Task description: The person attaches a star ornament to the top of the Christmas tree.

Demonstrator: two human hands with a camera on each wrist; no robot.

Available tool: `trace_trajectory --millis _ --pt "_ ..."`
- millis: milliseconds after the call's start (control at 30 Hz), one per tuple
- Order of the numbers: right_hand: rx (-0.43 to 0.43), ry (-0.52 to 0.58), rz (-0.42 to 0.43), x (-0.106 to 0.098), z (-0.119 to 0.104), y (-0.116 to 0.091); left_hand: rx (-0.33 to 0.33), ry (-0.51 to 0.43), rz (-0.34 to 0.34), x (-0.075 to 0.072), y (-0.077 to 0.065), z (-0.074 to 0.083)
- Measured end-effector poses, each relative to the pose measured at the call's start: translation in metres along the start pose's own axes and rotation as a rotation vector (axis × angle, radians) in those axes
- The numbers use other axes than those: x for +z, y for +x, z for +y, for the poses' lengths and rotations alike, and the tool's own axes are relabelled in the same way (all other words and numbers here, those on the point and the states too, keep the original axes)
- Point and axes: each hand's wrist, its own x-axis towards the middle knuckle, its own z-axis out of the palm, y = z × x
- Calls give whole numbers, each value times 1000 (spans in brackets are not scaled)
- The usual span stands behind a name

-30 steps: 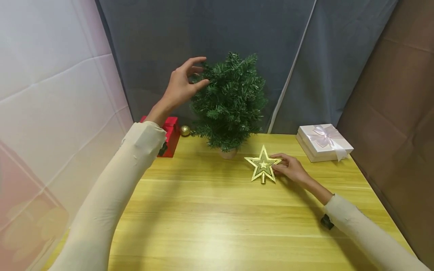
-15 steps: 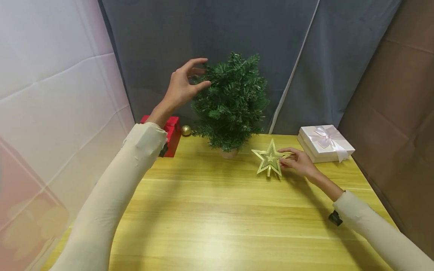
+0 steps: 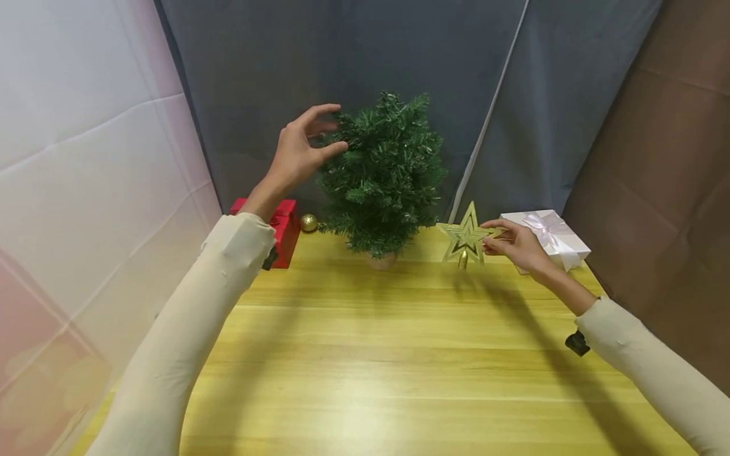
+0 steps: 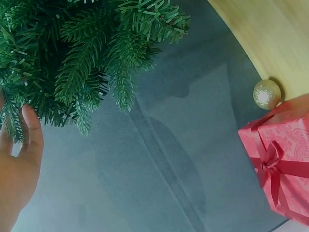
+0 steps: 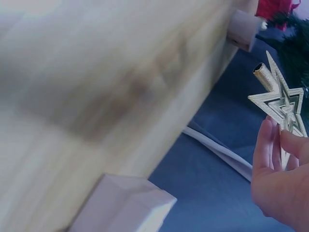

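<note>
My right hand (image 3: pixel 521 248) pinches a gold star tree topper (image 3: pixel 467 235) by one side point, between thumb and fingers. The star stands upright above the table's back right, its short tube (image 5: pixel 265 76) at the bottom in the head view. A small green artificial Christmas tree (image 3: pixel 388 171) stands at the back middle on a pale round base (image 3: pixel 381 261). At its upper left side is my left hand (image 3: pixel 296 152), thumb and fingers spread apart in a wide curve. In the left wrist view, a branch tip (image 4: pixel 14 121) lies between the thumb and fingers of that hand.
A red gift box (image 3: pixel 287 231) with a ribbon stands at the back left, beside a gold ball ornament (image 3: pixel 308 222). Behind my right hand is a white gift box (image 3: pixel 561 244) with a bow. Grey cloth (image 3: pixel 256 57) hangs behind the wooden table (image 3: pixel 353 354).
My right hand has lifted the star up and to the right, away from the tree's base. The left hand keeps its place at the tree.
</note>
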Motion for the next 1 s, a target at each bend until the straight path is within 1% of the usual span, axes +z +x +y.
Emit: trace_trajectory --millis 133,267,500,667,800,1000 --pt "-11 -31 31 -6 -11 5 -7 -3 -2 -1 0 1" --pt "-16 -55 35 -10 -18 6 -14 4 -1 -1 -1 1" --pt "10 -42 41 -21 -27 5 -13 -2 3 1 -2 -1" --pt "8 -62 62 -29 -37 6 -20 -16 5 0 -3 -1" --pt "7 -48 71 -35 -45 8 -29 -14 8 -1 -3 0" --pt "-9 -53 110 -43 -59 12 -26 -7 0 1 -1 0"
